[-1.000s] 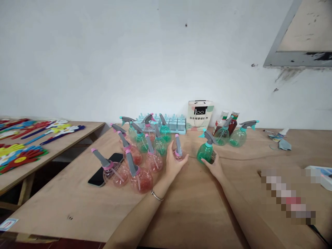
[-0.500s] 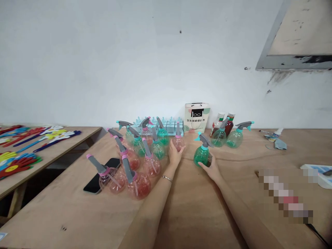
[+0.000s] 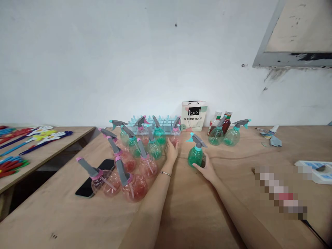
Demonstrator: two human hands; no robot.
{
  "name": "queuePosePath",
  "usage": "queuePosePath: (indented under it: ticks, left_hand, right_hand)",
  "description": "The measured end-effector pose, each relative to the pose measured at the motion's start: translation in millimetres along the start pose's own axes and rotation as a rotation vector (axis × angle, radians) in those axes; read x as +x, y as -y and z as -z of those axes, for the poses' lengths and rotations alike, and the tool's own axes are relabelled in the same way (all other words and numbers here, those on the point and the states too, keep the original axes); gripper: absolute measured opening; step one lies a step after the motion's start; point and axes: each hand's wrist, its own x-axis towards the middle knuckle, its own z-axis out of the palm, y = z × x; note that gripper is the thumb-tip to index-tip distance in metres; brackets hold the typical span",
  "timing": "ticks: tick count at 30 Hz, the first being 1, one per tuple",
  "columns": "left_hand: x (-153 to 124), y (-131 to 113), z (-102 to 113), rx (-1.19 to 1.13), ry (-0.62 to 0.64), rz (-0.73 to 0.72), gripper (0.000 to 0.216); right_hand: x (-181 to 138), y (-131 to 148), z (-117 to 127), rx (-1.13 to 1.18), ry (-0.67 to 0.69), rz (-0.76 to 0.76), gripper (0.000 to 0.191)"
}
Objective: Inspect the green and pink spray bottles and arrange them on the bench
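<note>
On the wooden table (image 3: 197, 214), my left hand (image 3: 171, 152) is closed on a small pink spray bottle (image 3: 175, 133) at the far right side of a cluster of pink and green spray bottles (image 3: 135, 155). A bracelet sits on that wrist. My right hand (image 3: 206, 167) wraps round the base of a green spray bottle (image 3: 195, 152) with a grey trigger and teal nozzle, standing upright and apart from the cluster. Two more green spray bottles (image 3: 228, 133) stand further back to the right.
A black phone (image 3: 86, 185) lies left of the cluster. At the wall stand a blue ice-pop mould (image 3: 158, 121), a small paper bag (image 3: 194, 116) and two sauce bottles (image 3: 220, 119). Coloured hand clappers (image 3: 33, 136) cover a side table. A white box (image 3: 315, 169) lies right.
My left hand has pushed the pink bottle away from me toward the back of the cluster. My right hand stays on the green bottle. The camera view shifted slightly.
</note>
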Motion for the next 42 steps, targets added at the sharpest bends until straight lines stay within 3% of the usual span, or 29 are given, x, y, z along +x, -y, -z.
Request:
queuePosePath:
  ticks: [4,7,11,15,19,21,23,26,28,34,38,42]
  left_hand:
    - [-20.3,-4.5,10.0,-0.043,-0.067,-0.046,0.064]
    - [-40.6,-13.8,21.8,-0.169,-0.073,-0.212,0.056]
    - [-71.4,-36.5,39.9,-0.381,-0.132,-0.47,0.08]
    - [-97.9,-61.0,58.0,-0.265,-0.171,-0.348,0.105]
    - [-107.9,-67.2,71.5,-0.172,-0.153,-0.241,0.09]
    - [-108.9,-62.3,75.4,-0.18,-0.155,-0.228,0.082]
    - [-110.1,-54.8,78.4,-0.232,-0.168,-0.225,0.08]
    - [-113.7,-44.3,82.9,-0.326,-0.174,-0.249,0.077]
    - [-116.4,-39.3,86.2,-0.349,-0.158,-0.281,0.075]
    - [-118.4,-28.8,93.1,-0.396,-0.018,-0.312,0.063]
    - [-117.5,-26.3,95.2,-0.439,0.033,-0.299,0.061]
    - [-117.3,-28.4,96.3,-0.444,0.057,-0.323,0.062]
  right_hand:
    - [-1.3,3.5,-0.3,-0.005,0.048,-0.018,0.084]
    - [-4.6,10.1,-2.2,-0.032,0.139,0.05,0.074]
    - [-13.5,21.6,-9.6,-0.088,0.278,0.143,0.064]
    - [-26.8,28.7,-23.4,-0.061,0.317,0.261,0.076]
    - [-37.6,25.1,-33.4,-0.003,0.405,0.279,0.093]
    - [-38.2,19.1,-33.3,0.026,0.401,0.281,0.092]
    - [-33.4,11.9,-28.9,0.044,0.288,0.257,0.08]
    - [-13.3,1.3,-14.5,0.0,-0.04,0.168,0.06]
    - [9.3,-4.2,0.6,-0.063,-0.268,0.132,0.058]
    - [98.9,-4.3,67.0,-0.395,-0.836,0.274,0.064]
    - [138.2,6.2,101.7,-0.505,-0.904,0.23,0.06]
    - [150.9,7.4,106.5,-0.6,-0.873,0.206,0.064]
